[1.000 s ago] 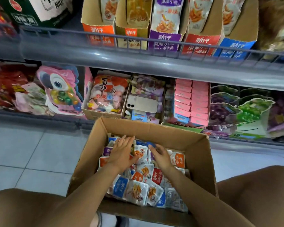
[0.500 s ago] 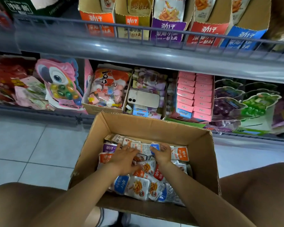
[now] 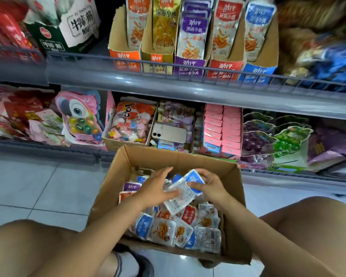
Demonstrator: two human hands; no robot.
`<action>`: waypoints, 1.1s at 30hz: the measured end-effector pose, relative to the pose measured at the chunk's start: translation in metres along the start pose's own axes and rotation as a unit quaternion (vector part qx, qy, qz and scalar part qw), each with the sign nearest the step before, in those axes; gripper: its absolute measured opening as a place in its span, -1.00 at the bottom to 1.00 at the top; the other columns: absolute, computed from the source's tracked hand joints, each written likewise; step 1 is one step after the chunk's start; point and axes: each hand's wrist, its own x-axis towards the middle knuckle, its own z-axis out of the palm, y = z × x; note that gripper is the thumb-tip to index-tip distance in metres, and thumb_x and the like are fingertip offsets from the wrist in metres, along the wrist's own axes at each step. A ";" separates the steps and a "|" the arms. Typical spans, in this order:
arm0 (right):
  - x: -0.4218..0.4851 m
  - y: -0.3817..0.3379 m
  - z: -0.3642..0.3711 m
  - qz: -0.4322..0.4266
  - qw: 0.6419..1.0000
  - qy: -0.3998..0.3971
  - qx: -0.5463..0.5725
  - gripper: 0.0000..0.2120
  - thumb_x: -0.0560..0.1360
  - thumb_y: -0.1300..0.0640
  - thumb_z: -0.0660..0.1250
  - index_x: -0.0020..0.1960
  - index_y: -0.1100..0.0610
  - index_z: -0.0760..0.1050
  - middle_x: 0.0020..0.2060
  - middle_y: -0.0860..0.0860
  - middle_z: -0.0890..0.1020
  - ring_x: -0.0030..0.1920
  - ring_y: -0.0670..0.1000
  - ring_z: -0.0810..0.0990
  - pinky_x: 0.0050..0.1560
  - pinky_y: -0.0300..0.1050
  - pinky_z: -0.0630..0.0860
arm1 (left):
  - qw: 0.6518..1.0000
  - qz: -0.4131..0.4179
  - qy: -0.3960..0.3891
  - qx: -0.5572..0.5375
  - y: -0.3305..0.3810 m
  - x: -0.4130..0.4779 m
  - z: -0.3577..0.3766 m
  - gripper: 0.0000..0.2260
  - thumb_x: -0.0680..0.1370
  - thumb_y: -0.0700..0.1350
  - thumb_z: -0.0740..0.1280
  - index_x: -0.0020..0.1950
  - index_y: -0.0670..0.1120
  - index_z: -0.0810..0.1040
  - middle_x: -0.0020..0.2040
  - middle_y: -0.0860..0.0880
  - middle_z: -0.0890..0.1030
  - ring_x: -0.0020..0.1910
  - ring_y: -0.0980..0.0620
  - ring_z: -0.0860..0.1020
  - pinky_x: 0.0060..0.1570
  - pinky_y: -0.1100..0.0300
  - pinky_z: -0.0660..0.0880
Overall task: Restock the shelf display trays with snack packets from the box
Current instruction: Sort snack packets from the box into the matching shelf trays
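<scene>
we read 劲仔 and 深海小鱼 on the five display trays on the upper shelf: orange, gold, purple, red, blue. a green carton left of them said niu. the open cardboard box sat on the tiled floor just before the lower shelf, with bare tiles to its left. loose snack packets filled it. the right hand had its grip curled round a blue-topped packet above the pile. the left hand, fingers fairly straight, touched its other side.
</scene>
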 end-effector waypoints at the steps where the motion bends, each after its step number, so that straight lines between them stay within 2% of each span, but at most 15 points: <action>1: -0.006 -0.012 -0.003 -0.022 0.999 -0.039 -0.009 -0.66 0.37 0.41 0.43 0.13 0.26 0.51 -0.15 0.08 0.64 -0.24 -0.10 0.63 -0.20 -0.27 0.59 | 0.999 -0.023 -0.021 -0.043 0.007 -0.003 -0.004 -0.18 0.39 0.27 0.38 0.52 0.07 0.08 0.49 0.06 0.19 0.47 0.02 0.20 0.40 0.09 0.23; 3: -0.017 -0.034 -0.011 -0.046 0.995 -0.093 -0.013 -0.67 0.36 0.42 0.44 0.07 0.18 0.54 -0.17 0.04 0.66 -0.21 -0.09 0.63 -0.12 -0.22 0.59 | 0.989 -0.045 -0.069 -0.126 0.021 -0.011 -0.014 -0.32 0.37 0.26 0.42 0.41 0.09 0.31 0.35 0.14 0.40 0.35 0.06 0.39 0.36 0.08 0.33; 5: -0.026 -0.053 -0.017 -0.055 0.992 -0.118 0.000 -0.67 0.36 0.40 0.45 0.05 0.13 0.55 -0.14 0.03 0.68 -0.16 -0.03 0.65 -0.09 -0.19 0.60 | 0.974 -0.060 -0.125 -0.178 0.033 -0.022 -0.024 -0.63 0.42 0.21 0.41 0.17 0.13 0.53 0.16 0.14 0.59 0.15 0.13 0.54 0.29 0.06 0.42; 8: -0.035 -0.070 -0.018 -0.059 0.991 -0.109 0.051 -0.67 0.36 0.29 0.45 0.10 0.16 0.55 -0.10 0.08 0.68 -0.13 0.05 0.66 -0.16 -0.14 0.60 | 0.955 -0.060 -0.124 -0.264 0.047 -0.036 -0.034 -0.89 0.52 0.07 0.34 -0.01 0.10 0.48 0.02 0.19 0.49 0.00 0.26 0.47 0.00 0.33 0.41; 11: -0.040 -0.075 -0.005 -0.059 0.983 -0.090 0.147 -0.62 0.36 0.13 0.41 0.16 0.21 0.54 0.03 0.17 0.66 -0.01 0.14 0.63 0.03 -0.02 0.59 | 0.937 -0.055 -0.029 -0.344 0.055 -0.044 -0.036 -0.70 0.49 0.06 0.39 0.13 0.03 0.39 0.17 0.18 0.42 0.19 0.11 0.46 0.01 0.21 0.40; 14: -0.046 -0.078 0.013 -0.053 0.976 -0.101 0.185 -0.69 0.50 0.06 0.28 0.19 0.18 0.53 0.08 0.13 0.66 0.08 0.12 0.64 0.14 0.07 0.54 | 0.921 -0.042 0.037 -0.387 0.065 -0.047 -0.038 -0.78 0.47 -0.02 0.43 0.09 0.00 0.53 0.07 0.03 0.64 0.02 0.06 0.59 0.07 0.02 0.51; 15: -0.047 -0.080 0.019 -0.056 0.979 -0.089 0.174 -0.72 0.54 0.07 0.24 0.18 0.17 0.54 0.07 0.11 0.67 0.07 0.11 0.64 0.13 0.07 0.55 | 0.920 -0.035 0.039 -0.387 0.066 -0.047 -0.038 -0.75 0.48 -0.03 0.42 0.13 -0.03 0.55 0.08 0.00 0.65 0.01 0.05 0.61 0.10 0.03 0.53; 18: -0.045 -0.091 0.022 -0.086 0.989 -0.010 0.118 -0.79 0.58 0.11 0.23 0.08 0.20 0.56 -0.07 0.06 0.70 -0.07 0.01 0.68 0.00 -0.11 0.58 | 0.919 -0.035 0.058 -0.387 0.076 -0.057 -0.045 -0.70 0.58 0.04 0.25 0.27 -0.03 0.42 0.17 0.10 0.55 0.04 0.17 0.54 -0.02 0.33 0.48; 21: -0.041 -0.102 0.008 -0.102 0.993 0.048 0.044 -0.82 0.59 0.11 0.21 0.03 0.17 0.54 -0.18 0.00 0.68 -0.23 -0.11 0.66 -0.18 -0.23 0.54 | 0.904 -0.056 0.081 -0.417 0.078 -0.062 -0.058 -0.50 0.62 0.10 0.09 0.51 -0.06 0.14 0.44 0.00 0.32 0.41 0.00 0.31 0.33 0.11 0.26; 23: -0.041 -0.105 0.000 -0.106 0.993 0.036 -0.021 -0.78 0.61 0.10 0.18 0.07 0.22 0.52 -0.10 0.12 0.68 -0.19 -0.05 0.63 -0.17 -0.24 0.51 | 0.878 -0.066 0.117 -0.460 0.076 -0.057 -0.061 -0.52 0.63 0.08 0.07 0.52 -0.05 0.14 0.44 -0.04 0.34 0.43 -0.05 0.31 0.34 0.08 0.23; 25: -0.046 -0.109 0.003 -0.120 0.990 0.005 -0.073 -0.80 0.62 0.13 0.15 0.03 0.21 0.50 -0.07 0.18 0.66 -0.19 -0.04 0.60 -0.19 -0.29 0.49 | 0.867 -0.064 0.110 -0.481 0.078 -0.052 -0.059 -0.47 0.60 0.14 0.07 0.53 -0.01 0.12 0.45 -0.04 0.35 0.43 -0.05 0.31 0.37 0.05 0.21; 27: -0.053 -0.112 0.015 -0.137 0.985 -0.030 -0.102 -0.81 0.63 0.09 0.11 -0.01 0.09 0.48 -0.08 0.04 0.64 -0.14 -0.11 0.61 -0.16 -0.35 0.49 | 0.879 -0.053 0.077 -0.467 0.090 -0.053 -0.056 -0.39 0.55 0.25 0.07 0.54 0.05 0.07 0.50 -0.03 0.26 0.47 -0.04 0.24 0.44 -0.03 0.12; 30: -0.053 -0.114 0.032 -0.144 0.981 -0.040 -0.124 -0.62 0.60 -0.17 0.03 0.22 0.04 0.39 0.08 -0.03 0.49 0.08 -0.06 0.52 0.15 -0.15 0.46 | 0.886 -0.026 0.069 -0.459 0.103 -0.049 -0.053 -0.41 0.54 0.32 0.04 0.48 0.05 0.26 0.34 -0.07 0.48 0.28 0.03 0.49 0.34 0.04 0.36; 32: -0.050 -0.117 0.034 -0.113 0.987 -0.049 -0.100 -0.51 0.59 -0.20 -0.02 0.32 0.10 0.35 0.04 0.01 0.46 -0.03 -0.04 0.52 -0.02 -0.14 0.55 | 0.889 -0.020 0.041 -0.455 0.104 -0.048 -0.055 -0.32 0.41 0.43 0.21 0.43 0.09 0.33 0.28 -0.04 0.53 0.23 0.02 0.53 0.32 -0.01 0.39; 33: -0.048 -0.119 0.032 -0.119 0.987 -0.046 -0.100 -0.54 0.61 -0.14 0.00 0.32 0.12 0.38 0.06 0.02 0.47 -0.04 -0.06 0.53 -0.09 -0.21 0.54 | 0.896 -0.019 0.029 -0.442 0.103 -0.049 -0.057 -0.32 0.39 0.36 0.32 0.41 0.06 0.36 0.25 -0.04 0.56 0.21 0.02 0.53 0.30 0.01 0.40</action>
